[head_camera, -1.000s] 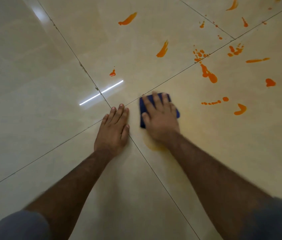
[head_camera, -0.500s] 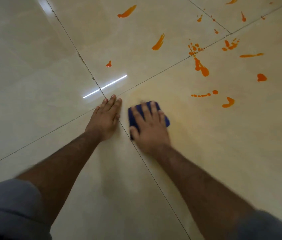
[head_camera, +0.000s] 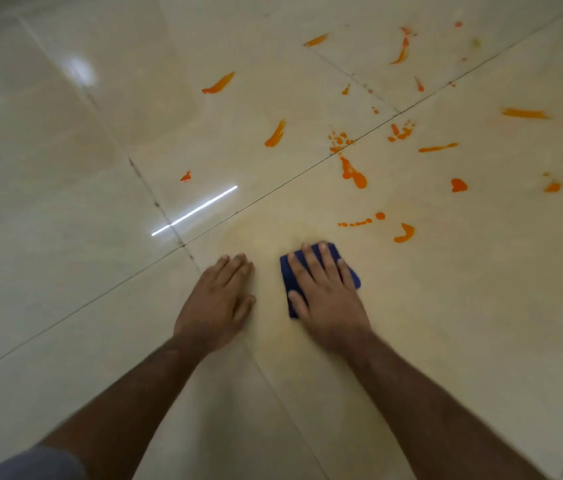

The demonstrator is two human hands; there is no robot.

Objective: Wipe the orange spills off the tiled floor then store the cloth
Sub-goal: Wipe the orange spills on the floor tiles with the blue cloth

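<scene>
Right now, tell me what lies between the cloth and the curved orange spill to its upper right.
Nothing solid: in the head view, only floor with faint yellowish smear separates the cloth from the curved spill.

Most of the blue cloth (head_camera: 318,271) hidden under the flat right hand (head_camera: 327,299), both forearms cut off by the bottom edge, far orange spills (head_camera: 401,50) blurred, grey sleeve (head_camera: 38,465) cropped at the corner
</scene>
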